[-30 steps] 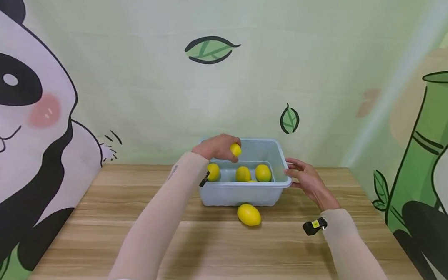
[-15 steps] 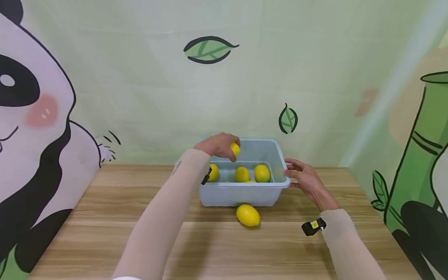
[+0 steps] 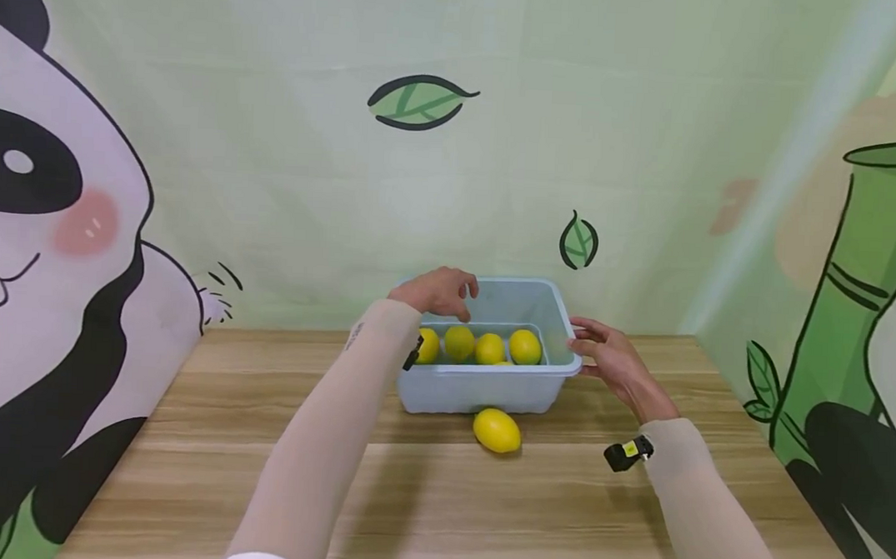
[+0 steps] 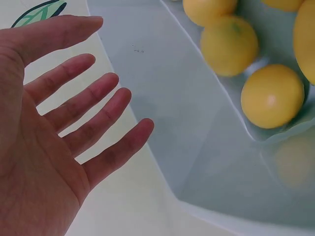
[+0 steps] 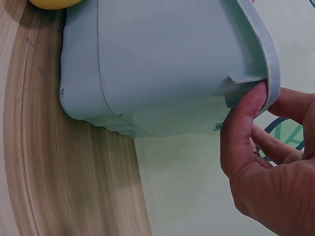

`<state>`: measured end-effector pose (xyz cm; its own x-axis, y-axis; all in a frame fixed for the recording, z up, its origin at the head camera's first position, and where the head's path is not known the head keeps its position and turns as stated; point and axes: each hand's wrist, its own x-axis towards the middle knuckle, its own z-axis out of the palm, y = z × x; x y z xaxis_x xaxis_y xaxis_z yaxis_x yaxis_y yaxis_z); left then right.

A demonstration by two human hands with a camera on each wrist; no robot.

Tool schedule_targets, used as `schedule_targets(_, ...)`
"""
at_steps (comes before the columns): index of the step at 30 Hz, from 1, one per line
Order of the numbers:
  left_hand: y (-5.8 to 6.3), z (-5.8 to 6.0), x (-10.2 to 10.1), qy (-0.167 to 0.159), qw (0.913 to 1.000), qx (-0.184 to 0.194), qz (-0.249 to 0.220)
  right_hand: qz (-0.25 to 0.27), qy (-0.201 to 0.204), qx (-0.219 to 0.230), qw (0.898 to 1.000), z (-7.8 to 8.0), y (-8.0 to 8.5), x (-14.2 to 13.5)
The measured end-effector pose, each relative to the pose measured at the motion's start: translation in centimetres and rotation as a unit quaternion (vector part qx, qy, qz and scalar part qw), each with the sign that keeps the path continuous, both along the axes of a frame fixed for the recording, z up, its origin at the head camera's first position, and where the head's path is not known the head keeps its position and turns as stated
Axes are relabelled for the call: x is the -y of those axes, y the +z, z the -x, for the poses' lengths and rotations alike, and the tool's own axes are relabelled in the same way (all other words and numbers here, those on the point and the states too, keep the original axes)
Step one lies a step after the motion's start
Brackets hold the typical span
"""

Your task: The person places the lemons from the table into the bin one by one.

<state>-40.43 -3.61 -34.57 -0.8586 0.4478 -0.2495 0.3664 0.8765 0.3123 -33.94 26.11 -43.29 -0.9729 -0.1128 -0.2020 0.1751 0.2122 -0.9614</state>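
A light blue plastic bin [image 3: 481, 391] stands on the table, with several yellow lemons [image 3: 525, 347] lying inside it. Over its left part hovers my left hand [image 3: 440, 293], holding nothing. The left wrist view shows that hand [image 4: 64, 118] with fingers spread and palm bare, beside the bin wall; one lemon [image 4: 229, 45] in there looks blurred. My right hand [image 3: 615, 363] grips the bin's right rim. In the right wrist view, its thumb and fingers [image 5: 240, 128] pinch the rim [image 5: 271, 64]. My left sleeve hides the bin's left end in the head view.
One more lemon [image 3: 497, 430] lies on the wooden table [image 3: 528, 516] just in front of the bin. Close behind the bin rises a green backdrop [image 3: 288, 156] printed with pandas, leaves and bamboo.
My left hand has let go of a lemon, which now lies in the bin with the others. The right hand keeps its grip on the rim.
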Motion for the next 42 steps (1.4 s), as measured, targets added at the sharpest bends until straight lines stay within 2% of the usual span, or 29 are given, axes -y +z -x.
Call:
schedule_targets(12, 1.0, -1.0, -0.1, -0.021, 0.999, -0.038, 0.013, 0.003, 0.001, -0.008, 1.0, 0.0, 0.6, -0.2)
schedule_targets(19, 1.2, -1.7, -0.1, -0.055, 0.9957, -0.075, 0.005, -0.006, -0.003, -0.005, 1.0, -0.2, 0.7, -0.5)
schedule_targets(35, 0.5, -4.4, -0.4, -0.079, 0.9887, -0.126, -0.017, -0.005, -0.003, 0.001, 1.0, 0.0, 0.2, -0.7)
schedule_targets(42, 0.7, -5.9, -0.4, -0.095, 0.9864, -0.132, -0.025, -0.011, -0.001, 0.002, 1.0, -0.1, 0.2, -0.5)
